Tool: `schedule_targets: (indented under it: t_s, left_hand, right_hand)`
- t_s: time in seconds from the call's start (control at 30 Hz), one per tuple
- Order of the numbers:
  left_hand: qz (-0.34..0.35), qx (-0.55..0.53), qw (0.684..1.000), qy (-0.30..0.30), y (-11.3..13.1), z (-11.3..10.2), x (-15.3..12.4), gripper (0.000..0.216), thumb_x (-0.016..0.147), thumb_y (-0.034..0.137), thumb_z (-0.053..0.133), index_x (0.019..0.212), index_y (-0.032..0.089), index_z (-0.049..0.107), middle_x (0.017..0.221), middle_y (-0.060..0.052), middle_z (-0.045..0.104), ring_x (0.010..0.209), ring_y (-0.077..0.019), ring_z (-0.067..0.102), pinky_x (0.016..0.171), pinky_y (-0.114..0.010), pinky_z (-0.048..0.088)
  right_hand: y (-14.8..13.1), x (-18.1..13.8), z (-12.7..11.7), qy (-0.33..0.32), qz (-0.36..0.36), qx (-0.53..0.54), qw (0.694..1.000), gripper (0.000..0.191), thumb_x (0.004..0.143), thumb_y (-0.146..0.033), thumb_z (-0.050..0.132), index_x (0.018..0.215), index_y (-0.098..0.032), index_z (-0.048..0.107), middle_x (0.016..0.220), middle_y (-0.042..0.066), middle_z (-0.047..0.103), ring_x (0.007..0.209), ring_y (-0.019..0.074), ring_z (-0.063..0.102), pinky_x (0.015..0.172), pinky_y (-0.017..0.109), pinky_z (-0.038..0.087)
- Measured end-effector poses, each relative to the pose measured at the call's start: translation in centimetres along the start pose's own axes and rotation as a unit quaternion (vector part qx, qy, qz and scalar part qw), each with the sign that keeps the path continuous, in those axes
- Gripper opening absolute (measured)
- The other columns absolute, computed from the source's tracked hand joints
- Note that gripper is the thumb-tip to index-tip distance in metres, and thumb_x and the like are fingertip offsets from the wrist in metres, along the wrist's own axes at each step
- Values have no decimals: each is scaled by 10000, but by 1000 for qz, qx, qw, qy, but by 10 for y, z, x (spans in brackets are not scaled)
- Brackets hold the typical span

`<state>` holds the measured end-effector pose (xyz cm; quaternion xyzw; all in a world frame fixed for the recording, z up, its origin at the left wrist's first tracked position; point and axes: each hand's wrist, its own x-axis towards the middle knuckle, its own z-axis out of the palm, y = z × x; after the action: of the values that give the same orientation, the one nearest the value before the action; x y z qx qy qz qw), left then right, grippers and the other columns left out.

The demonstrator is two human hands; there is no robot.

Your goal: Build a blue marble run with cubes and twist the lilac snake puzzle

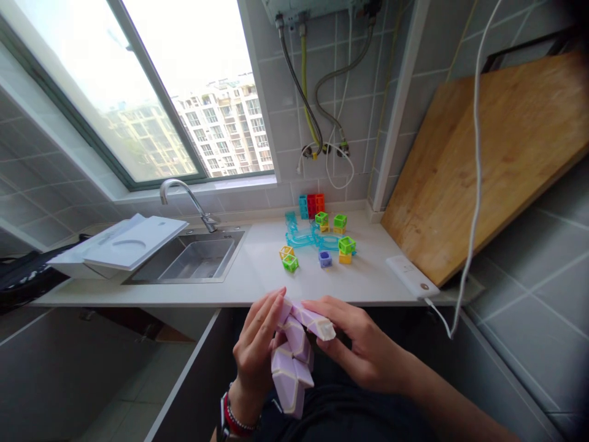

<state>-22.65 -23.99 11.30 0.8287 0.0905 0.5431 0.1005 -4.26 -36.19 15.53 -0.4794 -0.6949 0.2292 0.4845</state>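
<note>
Head view, read from left to right. A white lidded box (124, 245) overhangs the sink (193, 261) set into the countertop (257, 276). In front of the counter edge and lower in the frame, the left hand (255, 353) is closed on a purple segmented puzzle (289, 374), its fingers (267, 316) laid along the upper links. Coloured blocks (322, 236) lie on the counter behind. The right hand (368, 356) pinches the puzzle's top arm between thumb and fingers. A power strip (411, 276) and a cutting board (497, 159), which leans on the wall, lie further right.

Hazards, as judged:
- Both grips sit on the upper links, so the lower links hang unsupported. A twist at the top could swing them round or fold the chain the wrong way.
- The puzzle is held off the counter, over the person's body. If either grip slips, it would fall to the lap or the floor rather than onto the countertop.

Orientation: the long axis runs near upright, from the free lower end up to the bend between the hands. There the top arm turns off the axis, and its tip points right and slightly down, over the right hand.
</note>
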Motion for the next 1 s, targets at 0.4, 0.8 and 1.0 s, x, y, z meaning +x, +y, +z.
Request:
schedule_targets:
  t_s: [0.4, 0.8, 1.0]
  left_hand:
    - [16, 17, 999, -35, 1, -1, 5, 479, 946, 151, 625, 1418, 221, 581, 1391, -163, 628, 1263, -319, 611, 995, -493, 575]
    - [1, 23, 999, -27, 1, -5, 10, 625, 818, 2, 704, 1343, 331, 619, 1260, -85, 668, 1179, -259, 641, 967, -415, 580]
    - [-320, -206, 921, -78, 8, 2, 7, 388, 936, 185, 615, 1324, 212, 617, 1198, -118, 738, 998, -227, 736, 804, -295, 606]
  right_hand:
    - [-8, -2, 7, 27, 43, 16, 999, 510, 1018, -494, 504, 1441, -210, 541, 1141, 98, 637, 993, 217, 636, 878, 331, 551]
    - [-5, -8, -4, 87, 60, -37, 994, 209, 935, -248, 635, 1137, -235, 688, 979, 56, 691, 801, 166, 654, 629, 234, 559]
    - [19, -5, 4, 156, 151, 63, 974, 189, 933, -359, 657, 1015, -195, 707, 944, 58, 708, 821, 188, 679, 636, 247, 576]
